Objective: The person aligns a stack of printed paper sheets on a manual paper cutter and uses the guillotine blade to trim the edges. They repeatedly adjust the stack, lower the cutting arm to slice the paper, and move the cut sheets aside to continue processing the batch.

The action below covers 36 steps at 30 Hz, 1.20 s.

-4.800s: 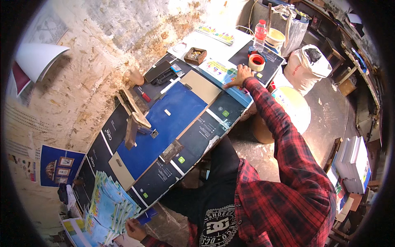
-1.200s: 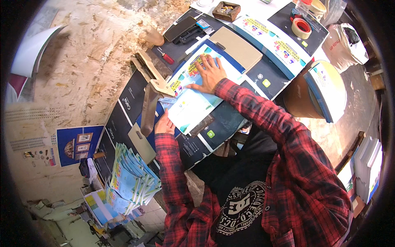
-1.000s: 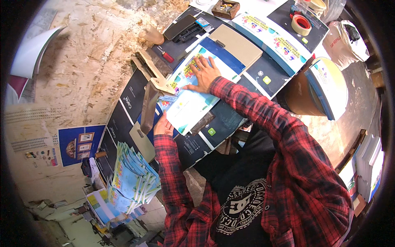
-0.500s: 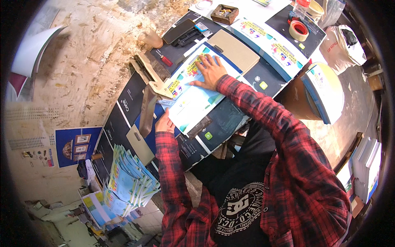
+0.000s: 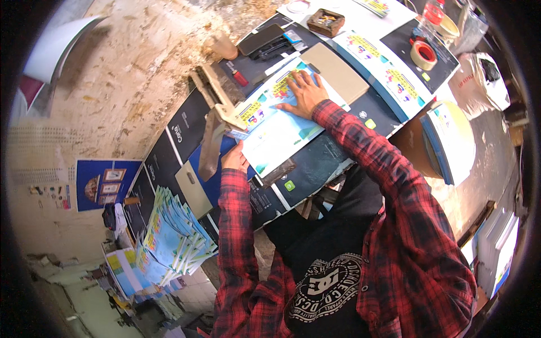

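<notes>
A printed cover sheet (image 5: 282, 145), white and light blue with colourful lettering, lies flat and slanted on the worktable. My right hand (image 5: 308, 96) rests on its upper part, palm down with fingers spread. At the sheet's lower left edge, my left hand (image 5: 234, 158) is closed on the margin; some of its fingers are hidden. Just left of the sheet stands a beige and brown jaw-like tool (image 5: 228, 117), resembling a long-arm stapler. Its end reaches over the sheet's left edge. Whether more sheets lie underneath I cannot tell.
Fanned booklets (image 5: 169, 239) stand at the lower left. Right of the sheet lies a row of printed covers (image 5: 389, 76), with a tape roll (image 5: 424, 55) beyond. A phone (image 5: 262, 39), a red-handled tool (image 5: 240, 78) and a small wooden box (image 5: 326, 22) lie at the back.
The whole view has shifted, so the table sits slightly farther right. Both hands stay at the cover sheet, whose left edge lies close to the jaw-like tool in both frames.
</notes>
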Each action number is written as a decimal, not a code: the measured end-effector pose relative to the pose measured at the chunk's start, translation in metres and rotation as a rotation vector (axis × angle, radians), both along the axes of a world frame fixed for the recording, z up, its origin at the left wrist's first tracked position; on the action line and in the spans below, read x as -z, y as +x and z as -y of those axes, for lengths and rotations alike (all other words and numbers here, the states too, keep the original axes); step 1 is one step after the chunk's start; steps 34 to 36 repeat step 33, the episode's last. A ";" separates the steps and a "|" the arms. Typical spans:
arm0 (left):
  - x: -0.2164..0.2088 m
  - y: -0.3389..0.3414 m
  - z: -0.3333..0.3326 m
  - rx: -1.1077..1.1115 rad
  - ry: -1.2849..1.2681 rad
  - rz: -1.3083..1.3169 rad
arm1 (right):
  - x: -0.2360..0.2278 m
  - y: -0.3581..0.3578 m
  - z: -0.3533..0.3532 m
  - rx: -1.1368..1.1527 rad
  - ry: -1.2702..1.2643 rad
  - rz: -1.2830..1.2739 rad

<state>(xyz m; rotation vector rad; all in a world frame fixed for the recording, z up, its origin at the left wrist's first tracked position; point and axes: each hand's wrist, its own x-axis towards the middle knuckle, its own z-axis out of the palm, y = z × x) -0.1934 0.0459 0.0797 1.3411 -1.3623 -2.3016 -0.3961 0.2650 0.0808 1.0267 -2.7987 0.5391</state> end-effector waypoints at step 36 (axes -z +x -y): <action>0.007 0.048 -0.046 0.423 -1.706 0.222 | 0.013 0.015 0.043 -0.136 0.024 -0.020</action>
